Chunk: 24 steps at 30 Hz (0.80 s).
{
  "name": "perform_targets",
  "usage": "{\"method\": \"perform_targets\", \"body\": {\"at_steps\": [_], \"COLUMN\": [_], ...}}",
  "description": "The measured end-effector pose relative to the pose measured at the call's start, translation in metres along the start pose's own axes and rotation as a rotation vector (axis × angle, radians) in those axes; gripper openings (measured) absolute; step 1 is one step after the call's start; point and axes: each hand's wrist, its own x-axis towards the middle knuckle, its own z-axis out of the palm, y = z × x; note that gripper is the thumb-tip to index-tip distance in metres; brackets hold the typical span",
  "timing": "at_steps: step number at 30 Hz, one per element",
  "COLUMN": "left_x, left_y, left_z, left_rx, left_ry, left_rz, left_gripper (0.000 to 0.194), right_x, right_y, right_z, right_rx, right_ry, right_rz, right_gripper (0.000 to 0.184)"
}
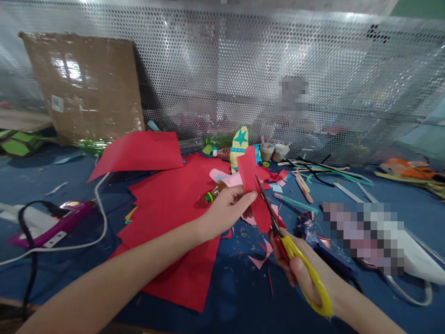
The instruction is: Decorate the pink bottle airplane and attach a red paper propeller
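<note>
Between thumb and fingers, my left hand (232, 204) pinches a long red paper piece (247, 169) with a rounded top, held upright above the table. My right hand (295, 260) grips scissors (308, 273) with yellow and red handles. Their dark blades point up and lie along the right edge of the red piece. Large red paper sheets (174, 199) are spread beneath my left forearm. Just behind the held piece stands a yellow paper cutout (239, 141) with a teal star. A small brown bottle with a green cap (210, 195) lies by my left wrist.
Paper scraps (260, 257) litter the blue table below my hands. At left is a purple power strip (59, 225) with cords. A dark blue glue gun (327, 253) lies at right. Cardboard (86, 88) leans against a perforated metal screen (194, 60) at the back.
</note>
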Motion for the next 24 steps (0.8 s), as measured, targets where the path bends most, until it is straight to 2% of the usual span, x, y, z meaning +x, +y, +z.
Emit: {"method": "perform_targets", "body": {"at_steps": [11, 24], "left_x": [-0.0008, 0.0006], "left_y": [0.0019, -0.0025], "left_z": [0.0005, -0.0001], "left_rx": [-0.013, -0.052], "left_ry": [-0.007, -0.007], "left_rz": [0.013, 0.006], "left_gripper": [0.031, 0.035], "right_x": [0.0014, -0.0004], "right_y": [-0.0017, -0.0027], "right_z": [0.0014, 0.0013], "right_rx": [0.093, 0.061], "right_ry": [0.004, 0.027], "right_rz": [0.072, 0.111], "right_gripper": [0.063, 0.062]}}
